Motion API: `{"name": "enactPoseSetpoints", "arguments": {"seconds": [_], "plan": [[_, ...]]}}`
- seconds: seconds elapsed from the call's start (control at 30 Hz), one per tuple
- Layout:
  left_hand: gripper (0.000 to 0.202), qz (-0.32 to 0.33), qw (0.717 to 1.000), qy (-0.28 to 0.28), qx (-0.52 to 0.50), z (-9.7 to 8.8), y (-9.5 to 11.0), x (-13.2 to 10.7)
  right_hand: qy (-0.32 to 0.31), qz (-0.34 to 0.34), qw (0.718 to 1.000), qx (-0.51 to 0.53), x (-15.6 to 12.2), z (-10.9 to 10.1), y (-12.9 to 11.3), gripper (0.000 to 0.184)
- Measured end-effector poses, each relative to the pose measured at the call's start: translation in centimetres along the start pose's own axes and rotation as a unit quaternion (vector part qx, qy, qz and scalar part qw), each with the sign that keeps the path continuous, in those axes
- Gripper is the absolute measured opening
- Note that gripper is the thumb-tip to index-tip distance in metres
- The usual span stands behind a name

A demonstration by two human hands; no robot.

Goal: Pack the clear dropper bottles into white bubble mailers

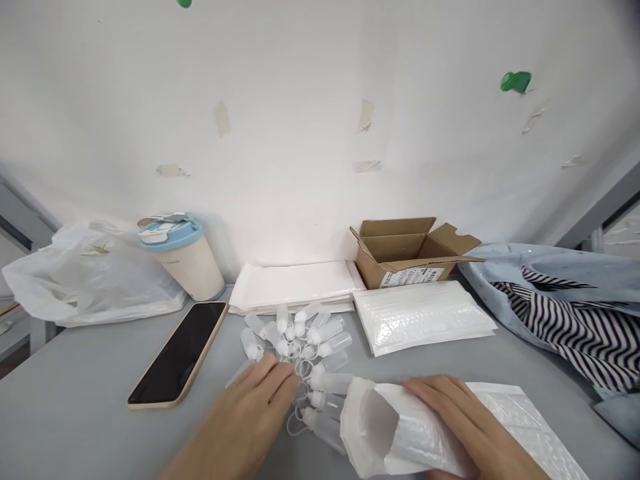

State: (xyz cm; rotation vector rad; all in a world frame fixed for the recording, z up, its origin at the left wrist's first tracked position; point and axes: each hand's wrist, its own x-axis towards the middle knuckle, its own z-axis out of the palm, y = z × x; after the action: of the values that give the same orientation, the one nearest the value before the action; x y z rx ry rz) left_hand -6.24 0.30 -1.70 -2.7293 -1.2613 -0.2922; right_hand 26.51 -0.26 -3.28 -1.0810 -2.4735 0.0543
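The person's left hand [257,403] lay over bottles [333,382], fingers bunched; couldn't tell if they pinched one. Right hand [455,413] held an envelope [420,433], its mouth gaping toward the left fingers. Crowded cap loops [305,367] beside those fingertips risked snagging, dragging neighbours along; a slack right grip risked the mouth sagging.

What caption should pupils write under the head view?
Left hand at a cluster of translucent bottles, right hand holding an open white padded envelope.
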Motion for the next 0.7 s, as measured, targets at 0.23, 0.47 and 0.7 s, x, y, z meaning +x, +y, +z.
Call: {"name": "enactPoseSetpoints", "arguments": {"seconds": [0.23,0.47,0.7], "plan": [[0.039,0.035,0.998,0.045,0.015,-0.6,-0.5,-0.2,-0.037,0.035,0.999,0.011,0.6,-0.2,-0.3,0.063],[0.039,-0.097,0.959,0.201,-0.175,-2.0,1.2,0.0,-0.044,0.071,0.996,0.037,0.7,-0.3,-0.6,0.065],[0.017,-0.255,0.817,0.141,-0.497,-1.6,3.0,0.6,-0.015,0.056,0.996,0.063,1.0,-0.1,-1.0,0.066]]}}
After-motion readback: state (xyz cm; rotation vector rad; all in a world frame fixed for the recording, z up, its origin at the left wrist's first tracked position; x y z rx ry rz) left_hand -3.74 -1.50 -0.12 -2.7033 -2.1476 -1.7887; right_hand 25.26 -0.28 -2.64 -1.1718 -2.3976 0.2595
